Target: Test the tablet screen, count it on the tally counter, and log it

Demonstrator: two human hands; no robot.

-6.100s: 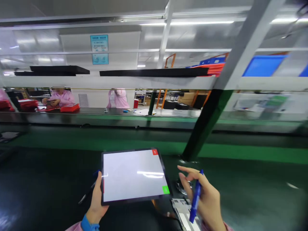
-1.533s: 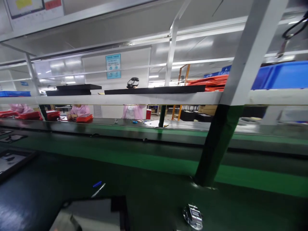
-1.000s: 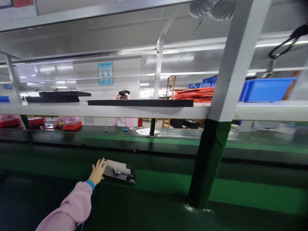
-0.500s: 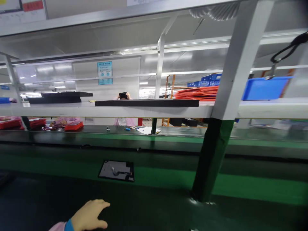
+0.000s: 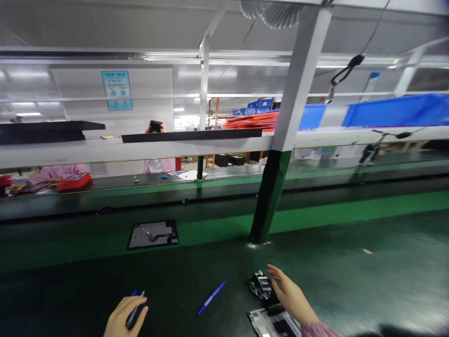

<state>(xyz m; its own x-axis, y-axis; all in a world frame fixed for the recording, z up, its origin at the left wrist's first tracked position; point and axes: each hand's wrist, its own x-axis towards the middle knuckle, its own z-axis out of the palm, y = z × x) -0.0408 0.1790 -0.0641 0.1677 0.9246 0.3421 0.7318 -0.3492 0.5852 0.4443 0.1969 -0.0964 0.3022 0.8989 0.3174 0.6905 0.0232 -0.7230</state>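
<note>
Our left hand (image 5: 123,318), at the lower left, has its fingers curled around a dark pen (image 5: 132,314); we should keep it low. Our right hand (image 5: 289,296), fingers apart, reaches the metal counter (image 5: 260,284), so we press squarely. A blue pen (image 5: 211,297) lies between. Open bench lies right; the post (image 5: 270,196) stands just behind.

Bright overhead tubes, blurred warped edges
</note>
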